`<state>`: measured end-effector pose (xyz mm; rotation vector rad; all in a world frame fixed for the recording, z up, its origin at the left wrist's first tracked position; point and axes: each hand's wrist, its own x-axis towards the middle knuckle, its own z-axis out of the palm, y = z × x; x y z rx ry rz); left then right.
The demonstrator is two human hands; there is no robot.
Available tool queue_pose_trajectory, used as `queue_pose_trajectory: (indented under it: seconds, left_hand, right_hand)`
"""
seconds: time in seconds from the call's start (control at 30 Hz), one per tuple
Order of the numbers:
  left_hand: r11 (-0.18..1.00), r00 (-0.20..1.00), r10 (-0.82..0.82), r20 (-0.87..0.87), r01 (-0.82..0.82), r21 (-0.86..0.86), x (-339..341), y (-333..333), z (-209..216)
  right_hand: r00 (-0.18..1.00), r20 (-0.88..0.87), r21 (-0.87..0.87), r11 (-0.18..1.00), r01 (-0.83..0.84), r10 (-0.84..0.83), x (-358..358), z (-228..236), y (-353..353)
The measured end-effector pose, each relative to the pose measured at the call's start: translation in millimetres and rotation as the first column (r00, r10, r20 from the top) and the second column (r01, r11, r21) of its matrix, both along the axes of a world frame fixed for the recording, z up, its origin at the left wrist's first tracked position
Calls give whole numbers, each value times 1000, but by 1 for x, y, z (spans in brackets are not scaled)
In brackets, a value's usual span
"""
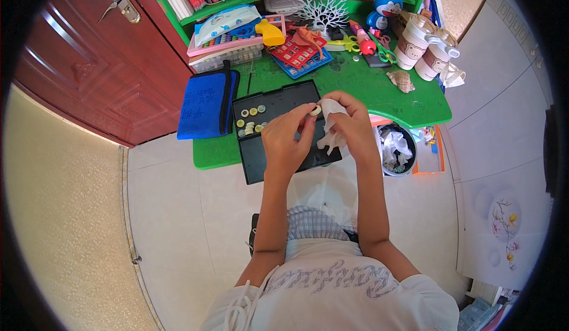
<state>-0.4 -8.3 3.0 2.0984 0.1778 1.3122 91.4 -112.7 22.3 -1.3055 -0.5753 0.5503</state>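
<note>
Over an open black case (278, 98) on the green desk, my two hands meet. My left hand (287, 138) pinches a small round cream disc (316, 110) with a dark middle between thumb and fingers. Bunched in my right hand (354, 123) is a white wipe (333, 130), which hangs below the fingers and lies close against the disc. Several similar small round pieces (249, 127), whitish and yellowish, lie at the left side of the case. My hands cover part of the case's right side.
A blue zip pouch (204, 104) lies left of the case. Behind are red and blue trays (302, 58), a wipes pack (226, 24), scissors (385, 51), a shell (401, 81) and two bear-printed cups (413, 42). A bin (409, 166) stands below the desk's right side.
</note>
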Motion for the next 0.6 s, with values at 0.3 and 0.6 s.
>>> queue_pose_trajectory:
  seconds: [0.3, 0.6]
  left_hand:
    - [1000, 1000, -16, 10, 16, -4, 1, 0, -2]
    - [1000, 1000, -5, 11, 5, 6, 1, 1, -3]
  right_hand:
    - [983, -41, -89, 979, -181, 178, 1, 4, -3]
    - [996, 3, -57, 995, -85, 85, -2, 3, 0]
